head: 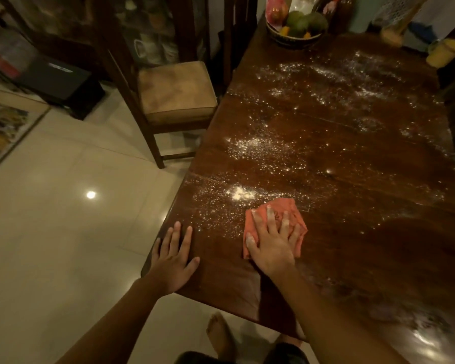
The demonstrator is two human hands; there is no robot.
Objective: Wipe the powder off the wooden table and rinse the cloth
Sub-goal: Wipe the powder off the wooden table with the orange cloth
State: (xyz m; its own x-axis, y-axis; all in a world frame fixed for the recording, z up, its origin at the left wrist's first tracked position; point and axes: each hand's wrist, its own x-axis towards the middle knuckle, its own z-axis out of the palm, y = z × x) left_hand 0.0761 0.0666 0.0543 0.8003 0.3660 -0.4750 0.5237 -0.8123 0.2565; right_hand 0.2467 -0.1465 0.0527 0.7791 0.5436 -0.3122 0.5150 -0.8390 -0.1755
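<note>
White powder point(241, 193) lies scattered over most of the dark wooden table point(352, 158), with a thicker clump near its left front. An orange cloth point(294, 210) lies flat on the table just below that clump. My right hand point(272, 240) presses on the cloth with spread, straight fingers dusted in powder. My left hand point(172, 256) rests flat on the table's left edge, fingers straight, holding nothing.
A wooden chair point(176, 93) with a tan cushion stands at the table's left side. A fruit bowl point(296, 27) sits at the far end, a yellow container point(440, 52) at the far right. Pale tiled floor point(63, 219) spreads to the left. My bare foot point(218, 334) shows below.
</note>
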